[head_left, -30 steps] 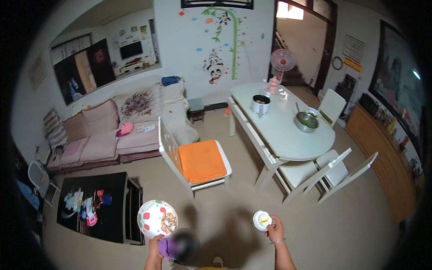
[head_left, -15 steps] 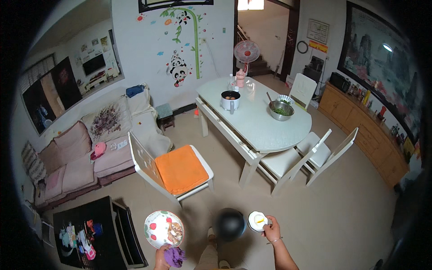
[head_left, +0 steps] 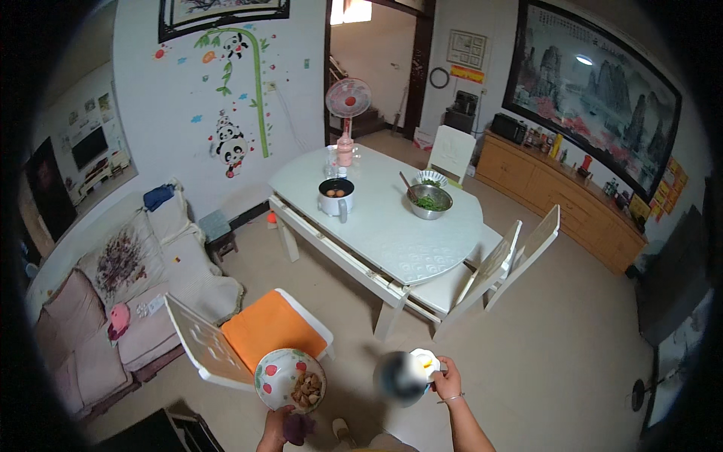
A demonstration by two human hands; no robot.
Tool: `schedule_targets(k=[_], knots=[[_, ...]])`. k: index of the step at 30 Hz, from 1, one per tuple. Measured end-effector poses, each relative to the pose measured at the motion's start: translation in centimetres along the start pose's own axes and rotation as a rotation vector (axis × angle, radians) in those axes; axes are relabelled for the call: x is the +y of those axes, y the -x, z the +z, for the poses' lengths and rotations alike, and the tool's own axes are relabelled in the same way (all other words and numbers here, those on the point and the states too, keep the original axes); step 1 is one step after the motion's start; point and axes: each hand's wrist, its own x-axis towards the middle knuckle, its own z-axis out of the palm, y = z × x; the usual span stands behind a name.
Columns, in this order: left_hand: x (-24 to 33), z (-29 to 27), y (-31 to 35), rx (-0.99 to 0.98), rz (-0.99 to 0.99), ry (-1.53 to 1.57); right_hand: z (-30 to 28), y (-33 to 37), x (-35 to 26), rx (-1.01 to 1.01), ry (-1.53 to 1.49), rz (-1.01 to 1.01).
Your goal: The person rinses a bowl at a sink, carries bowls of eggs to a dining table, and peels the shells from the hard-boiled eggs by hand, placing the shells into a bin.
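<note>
My left hand [head_left: 276, 426] grips the near edge of a white plate [head_left: 277, 386] with red strawberries painted on it. Brown chunks of food, perhaps meat [head_left: 307, 390], lie on its right half. A purple cloth [head_left: 298, 430] hangs bunched at that hand, beside the plate's edge. In my right hand [head_left: 449, 383] is a small white scalloped dish [head_left: 429, 355] with something yellow in it. A blurred dark round patch [head_left: 399, 377] hides the dish's left part. Both hands are closed and held in front of me, short of the table.
A pale table [head_left: 376, 241] ahead bears a white pot with eggs [head_left: 336, 197], a steel bowl of greens [head_left: 429, 203] and a pink bottle [head_left: 344, 151]. A chair with an orange cushion [head_left: 271, 325] stands at left; white chairs [head_left: 489, 264] line the right. A sofa [head_left: 151, 331] is farther left.
My view has turned right and come nearer the table. The plate now overlaps the orange-cushioned chair in view. Both hands keep their holds.
</note>
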Motion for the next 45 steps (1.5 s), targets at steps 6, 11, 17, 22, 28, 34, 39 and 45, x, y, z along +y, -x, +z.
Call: schedule_targets(k=[6,11,17,22,28,34,39,45], knots=[[1.4,-5.1,-9.2,-0.166,0.254,-0.541,1.4,-5.3,-0.3,0.086,0.039,-0.037],[9.8,5.6,-9.0,-0.197,-0.387,0.072,1.7,-8.0,-2.7,0.156,0.009,0.003],[10.6,6.8,-21.3,-0.325,-0.317,0.029,2.7,-15.6,-2.6,0.203,-0.045,-0.015],[16.6,12.7,-22.7,-0.326,-0.158,-0.17,4.6,-22.0,-4.2,0.189,-0.062,-0.05],[20.1,17.5,-30.0,-0.458,-0.01,-0.551,6.2,-27.6,-4.8,0.153,-0.09,-0.037],[23.6,25.5,-38.3,-0.54,0.093,-0.867,7.9,-33.1,-4.0,0.173,-0.091,-0.033],[22.2,27.7,-51.3,-0.812,0.41,-1.105,9.0,-38.4,-4.1,0.261,-0.069,0.067],[27.4,36.6,-55.8,-0.75,0.069,-0.793,10.6,-44.7,-4.6,0.466,-0.155,0.166]])
